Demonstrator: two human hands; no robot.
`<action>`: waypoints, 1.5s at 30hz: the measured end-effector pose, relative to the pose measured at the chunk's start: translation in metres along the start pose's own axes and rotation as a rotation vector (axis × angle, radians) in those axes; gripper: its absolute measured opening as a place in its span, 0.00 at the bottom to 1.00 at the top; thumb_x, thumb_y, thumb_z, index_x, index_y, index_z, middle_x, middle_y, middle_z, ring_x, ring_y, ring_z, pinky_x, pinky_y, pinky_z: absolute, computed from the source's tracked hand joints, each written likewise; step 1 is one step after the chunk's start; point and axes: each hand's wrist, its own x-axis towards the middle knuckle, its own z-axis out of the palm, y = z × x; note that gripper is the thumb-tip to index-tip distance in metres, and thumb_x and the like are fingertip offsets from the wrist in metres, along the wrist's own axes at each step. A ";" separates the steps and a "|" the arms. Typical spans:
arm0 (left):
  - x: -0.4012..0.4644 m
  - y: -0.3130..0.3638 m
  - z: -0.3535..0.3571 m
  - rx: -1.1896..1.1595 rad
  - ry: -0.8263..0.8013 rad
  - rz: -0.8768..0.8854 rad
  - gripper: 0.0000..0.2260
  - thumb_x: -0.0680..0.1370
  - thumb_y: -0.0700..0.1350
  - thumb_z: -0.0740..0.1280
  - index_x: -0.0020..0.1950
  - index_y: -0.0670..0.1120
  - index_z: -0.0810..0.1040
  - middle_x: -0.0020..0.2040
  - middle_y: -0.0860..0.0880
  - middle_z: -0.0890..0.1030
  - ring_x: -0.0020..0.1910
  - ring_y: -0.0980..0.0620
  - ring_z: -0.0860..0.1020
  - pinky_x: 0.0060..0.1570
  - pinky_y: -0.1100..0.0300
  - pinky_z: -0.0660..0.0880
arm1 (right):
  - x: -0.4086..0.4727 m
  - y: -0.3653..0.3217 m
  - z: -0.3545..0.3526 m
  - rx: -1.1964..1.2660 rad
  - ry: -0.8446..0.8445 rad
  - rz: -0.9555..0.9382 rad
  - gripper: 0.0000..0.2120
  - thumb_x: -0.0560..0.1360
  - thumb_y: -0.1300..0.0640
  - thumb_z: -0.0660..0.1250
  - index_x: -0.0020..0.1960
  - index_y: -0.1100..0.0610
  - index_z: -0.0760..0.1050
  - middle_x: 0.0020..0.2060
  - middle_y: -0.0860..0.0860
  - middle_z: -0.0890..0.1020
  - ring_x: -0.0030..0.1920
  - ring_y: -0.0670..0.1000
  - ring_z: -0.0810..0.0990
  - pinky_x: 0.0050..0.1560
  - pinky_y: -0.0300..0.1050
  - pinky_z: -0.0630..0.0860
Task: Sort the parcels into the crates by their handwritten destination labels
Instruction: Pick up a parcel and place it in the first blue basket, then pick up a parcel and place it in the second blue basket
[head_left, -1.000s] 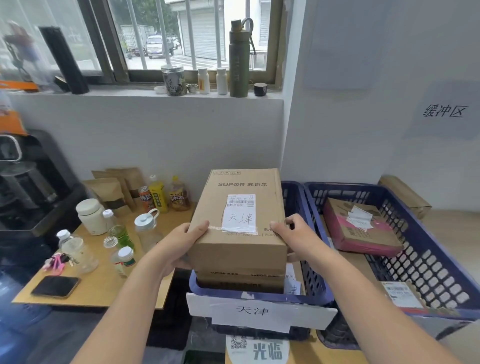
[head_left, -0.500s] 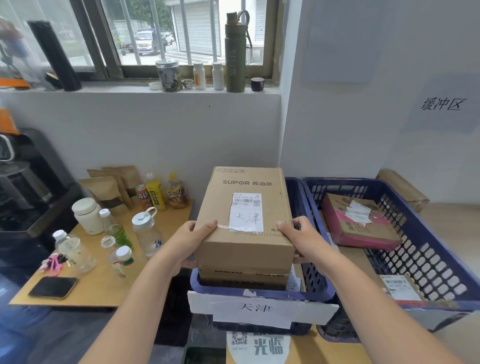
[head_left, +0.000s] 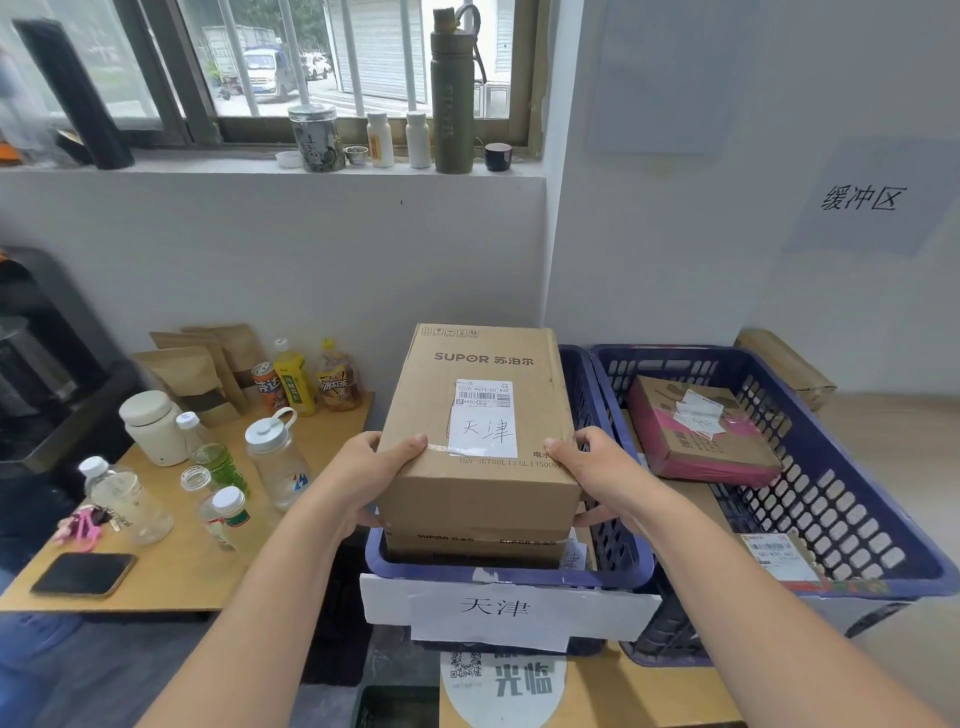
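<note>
**Tianjin parcel going down into the matching crate**

Head view. The person holds a brown cardboard parcel (head_left: 480, 415) between both hands, over the near blue crate (head_left: 506, 574). The left hand (head_left: 371, 475) grips the parcel's near-left corner, thumb over the top edge and fingers underneath; the right hand (head_left: 592, 467) grips the near-right corner the same way. The parcel sits on or just above a second brown box (head_left: 475, 541) already in that crate; whether they touch cannot be told.

Judging from this, the step in hand is placing the parcel into its crate. The destinations agree, so the sorting choice looks sound. The next move calls for lowering the parcel flat onto the box beneath, squaring it inside the crate walls, and then slipping the fingers out from under without tipping it.

Readable writing: the parcel's top is printed "SUPOR 苏泊尔", and its white label (head_left: 483, 418) bears a barcode strip above the handwritten "天津". The paper sign (head_left: 493, 608) on the crate front also reads "天津". The lower box shows "SUPOR" on its side. On the wall to the right, a sheet (head_left: 860, 197) reads "缓冲区". The second blue crate (head_left: 857, 519) on the right holds a pink-and-brown parcel (head_left: 701, 431) whose label is too small to read. On the wooden counter (head_left: 171, 571) at left, drink bottles (head_left: 306, 376) carry labels, one reading "冰红茶".
</note>
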 end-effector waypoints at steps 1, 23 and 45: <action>0.000 0.000 0.001 0.005 0.006 -0.004 0.24 0.77 0.59 0.71 0.67 0.50 0.70 0.56 0.47 0.79 0.53 0.46 0.78 0.49 0.40 0.82 | 0.000 -0.001 0.000 -0.010 -0.003 0.004 0.21 0.80 0.44 0.64 0.67 0.53 0.66 0.53 0.52 0.81 0.43 0.51 0.84 0.35 0.49 0.83; -0.051 0.090 0.041 0.388 0.268 0.513 0.37 0.78 0.60 0.67 0.82 0.48 0.56 0.80 0.46 0.61 0.79 0.44 0.59 0.74 0.42 0.59 | -0.033 -0.016 -0.111 -0.088 0.201 -0.092 0.38 0.76 0.36 0.66 0.79 0.50 0.59 0.76 0.50 0.65 0.68 0.55 0.73 0.47 0.52 0.85; 0.045 0.242 0.539 0.058 -0.511 0.258 0.23 0.83 0.47 0.64 0.78 0.49 0.64 0.75 0.48 0.68 0.59 0.52 0.74 0.64 0.51 0.72 | 0.145 0.137 -0.470 0.136 0.608 0.111 0.10 0.77 0.46 0.65 0.53 0.52 0.74 0.46 0.52 0.80 0.44 0.52 0.78 0.48 0.55 0.82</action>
